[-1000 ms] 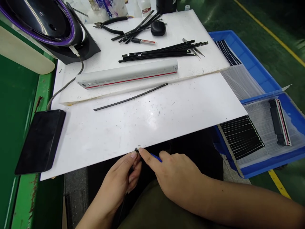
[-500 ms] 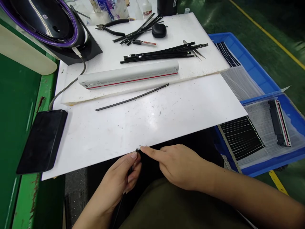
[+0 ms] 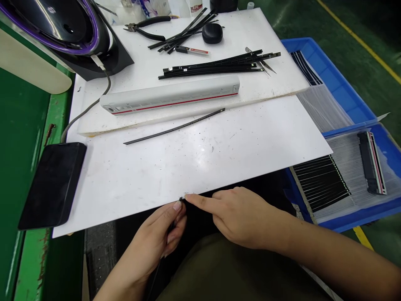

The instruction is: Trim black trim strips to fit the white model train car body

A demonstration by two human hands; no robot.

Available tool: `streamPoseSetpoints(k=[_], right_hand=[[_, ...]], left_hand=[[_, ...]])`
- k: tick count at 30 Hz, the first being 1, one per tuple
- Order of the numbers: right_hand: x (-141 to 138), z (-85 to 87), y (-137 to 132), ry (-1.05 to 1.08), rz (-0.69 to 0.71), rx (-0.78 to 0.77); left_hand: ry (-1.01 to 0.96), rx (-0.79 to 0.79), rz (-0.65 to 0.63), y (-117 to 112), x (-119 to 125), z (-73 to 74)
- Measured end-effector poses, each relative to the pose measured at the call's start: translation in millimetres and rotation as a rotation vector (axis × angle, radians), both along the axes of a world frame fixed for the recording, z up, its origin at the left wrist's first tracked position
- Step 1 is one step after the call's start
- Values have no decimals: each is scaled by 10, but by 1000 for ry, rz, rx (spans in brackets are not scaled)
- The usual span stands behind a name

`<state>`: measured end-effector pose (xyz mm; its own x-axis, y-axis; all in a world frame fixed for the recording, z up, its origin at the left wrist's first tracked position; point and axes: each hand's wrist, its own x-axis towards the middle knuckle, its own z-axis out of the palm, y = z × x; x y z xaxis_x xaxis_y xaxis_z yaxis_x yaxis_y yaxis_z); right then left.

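Just below the front edge of the white board, my left hand (image 3: 158, 234) is closed, with thumb and fingers pinching a thin black strip (image 3: 181, 198). Only its short tip shows above the thumb; a dark thin length hangs below the hand. My right hand (image 3: 241, 217) reaches in from the right, index finger stretched to the strip's tip at the board's edge. Its other fingers are curled under, and what they hold, if anything, is hidden. Farther up lies another black strip (image 3: 175, 128), slightly bent, in front of a white model train car shell (image 3: 172, 95) with a red stripe.
Bundled black strips (image 3: 209, 69), tweezers (image 3: 266, 65), a craft knife (image 3: 191, 51), cutting pliers (image 3: 147, 28) and a black case (image 3: 212, 33) lie behind. A phone (image 3: 52, 186) and a purple-rimmed device (image 3: 62, 25) stand left. Blue trays (image 3: 341, 90) with strips are at right.
The camera view has shifted slightly. Both hands keep nearly the same pose at the board's edge, and the objects on the table lie as before.
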<state>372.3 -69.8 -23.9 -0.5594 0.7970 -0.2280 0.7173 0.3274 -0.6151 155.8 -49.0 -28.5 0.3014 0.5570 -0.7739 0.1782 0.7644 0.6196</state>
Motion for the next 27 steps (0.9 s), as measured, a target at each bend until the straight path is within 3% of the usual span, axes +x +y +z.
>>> streamPoseSetpoints(k=[27], right_hand=[[21,64,67,50,21,-96]], left_hand=[[8,8,-34,-5,-18,-29]])
